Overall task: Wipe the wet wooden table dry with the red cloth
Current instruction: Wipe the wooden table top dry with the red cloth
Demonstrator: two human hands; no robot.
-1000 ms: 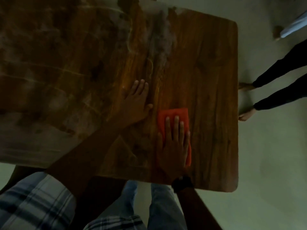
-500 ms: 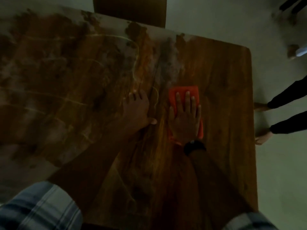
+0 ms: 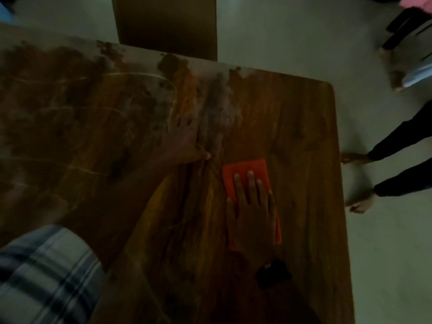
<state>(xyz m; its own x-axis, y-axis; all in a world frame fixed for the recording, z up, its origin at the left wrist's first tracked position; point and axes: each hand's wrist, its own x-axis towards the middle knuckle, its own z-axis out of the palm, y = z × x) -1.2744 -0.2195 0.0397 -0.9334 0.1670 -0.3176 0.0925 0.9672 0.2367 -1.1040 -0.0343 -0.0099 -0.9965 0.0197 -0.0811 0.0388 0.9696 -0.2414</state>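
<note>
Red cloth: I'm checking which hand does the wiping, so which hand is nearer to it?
Right. The right hand lies flat on the red cloth; the left hand rests on the bare table, apart from it.

Plaid blue-and-white sleeve (image 3: 44, 272) on left arm, dark wristwatch (image 3: 273, 274) on right.

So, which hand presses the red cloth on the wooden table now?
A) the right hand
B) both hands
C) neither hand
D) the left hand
A: the right hand lies flat on the red cloth, while the left hand rests on the bare wooden table beside it.
</note>
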